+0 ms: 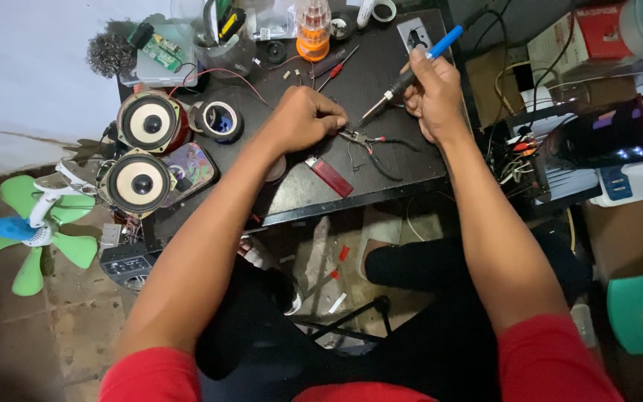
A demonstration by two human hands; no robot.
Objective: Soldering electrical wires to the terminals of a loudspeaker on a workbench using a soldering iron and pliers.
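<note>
On black table [381,89], from head view: right hand [433,93] gripped blue-handled soldering iron [411,71] pen-style, tip angled down toward pliers [370,145]. Left hand [303,119] closed, pinching small part there, steadying it. Red lighter [329,176] just beside.

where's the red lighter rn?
Head view: red lighter lies on the black table, near its front edge, just below the left hand, left of the pliers.

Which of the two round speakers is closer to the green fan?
The lower speaker, nearer the person; it sits right beside the green fan. The other speaker lies farther up the table.
</note>
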